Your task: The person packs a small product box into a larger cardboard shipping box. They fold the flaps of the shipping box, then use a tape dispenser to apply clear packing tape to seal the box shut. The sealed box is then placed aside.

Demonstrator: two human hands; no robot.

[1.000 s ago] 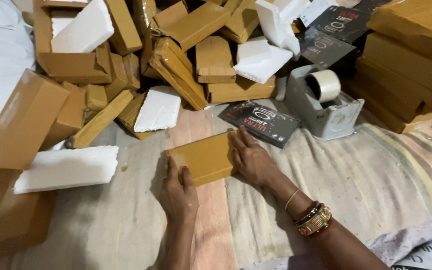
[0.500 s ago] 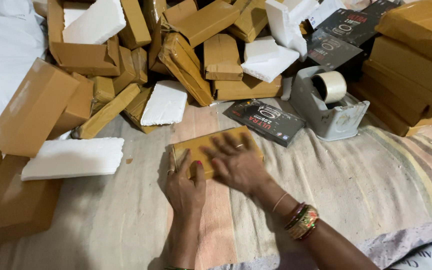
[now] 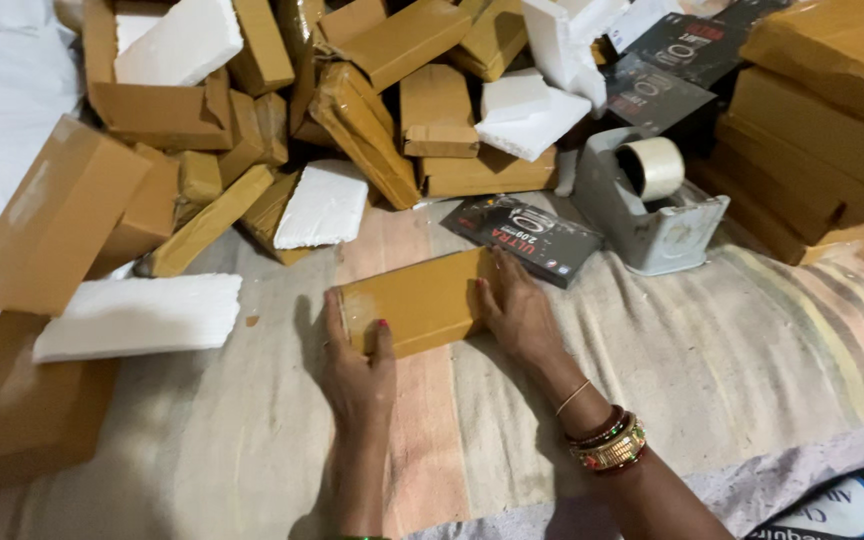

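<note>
ok, small brown wrapped parcel (image 3: 414, 303) lies flat on the striped cloth (image 3: 712, 360), held between both hands. left hand (image 3: 357, 365) cups its near-left corner, fingers spread, thumb laid up the left edge, one fingertip on the top face. right hand (image 3: 519, 315) lies flat against the right end, fingers together, pressing inward.

judgement: to hold it well, keep pressure even from both ends so the wrap stays tight and the parcel doesn't skew; palms low on the cloth, thumbs off any seam.

edges and room: just beyond the right fingertips, a black printed box (image 3: 535, 236) almost touches the parcel's far-right corner. grey tape dispenser (image 3: 652, 205) sits further right of that. white foam slab (image 3: 140, 315) lies well left of the left thumb. pile of brown parcels (image 3: 372, 110) beyond the fingertips. open cloth is nearer than the wrists and to the right; that's the free side for moving.
</note>
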